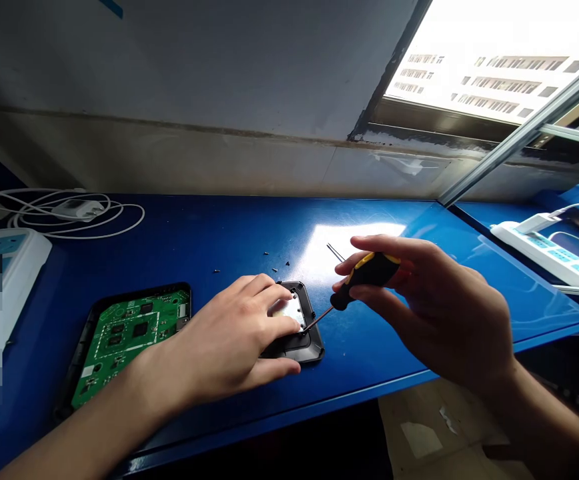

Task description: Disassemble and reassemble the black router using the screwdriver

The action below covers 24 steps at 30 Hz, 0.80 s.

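Observation:
My right hand (429, 300) is closed round the black and yellow handle of a screwdriver (369, 272). The shaft slants down to the left, and its tip meets the edge of a silvery metal plate (294, 307). This plate sits in a black plastic cover (314, 347) lying on the blue table. Bent over the cover, my left hand (244, 327) holds it down, fingertips on the plate and thumb by the near side. It hides the cover's left part. Left of it lies a black housing with a green circuit board (124, 333), partly behind my left forearm.
Several small screws (274, 270) lie beyond the cover on the blue table (209, 227). Thin metal tweezers (336, 252) or a similar tool lie behind my right hand. A white power strip (24, 260) and coiled white cable (119, 233) are at left. A clear panel (499, 267) stands at right.

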{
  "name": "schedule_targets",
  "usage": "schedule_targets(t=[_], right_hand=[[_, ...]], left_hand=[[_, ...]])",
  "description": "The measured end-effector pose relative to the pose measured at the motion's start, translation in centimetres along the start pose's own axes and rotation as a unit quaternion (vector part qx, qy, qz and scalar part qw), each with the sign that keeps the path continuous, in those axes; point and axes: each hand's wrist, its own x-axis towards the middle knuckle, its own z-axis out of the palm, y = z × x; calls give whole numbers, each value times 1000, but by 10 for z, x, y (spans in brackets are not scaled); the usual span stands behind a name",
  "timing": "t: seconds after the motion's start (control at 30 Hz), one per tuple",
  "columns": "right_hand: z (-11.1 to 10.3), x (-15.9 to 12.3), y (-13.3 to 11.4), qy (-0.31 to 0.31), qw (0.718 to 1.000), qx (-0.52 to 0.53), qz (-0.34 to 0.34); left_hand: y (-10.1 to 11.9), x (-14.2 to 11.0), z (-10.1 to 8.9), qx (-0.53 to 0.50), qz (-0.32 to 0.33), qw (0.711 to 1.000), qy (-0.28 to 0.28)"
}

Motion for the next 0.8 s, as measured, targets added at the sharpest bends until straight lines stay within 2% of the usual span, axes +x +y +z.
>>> schedule_targets(t=[0.33,0.8], right_hand=[[-1,0,-4,96,995,15,35],[-2,-1,1,84,996,13,28]], left_hand=[[-1,-3,1,7,15,1000,15],[-1,-1,-1,-1,12,1000,-1]])
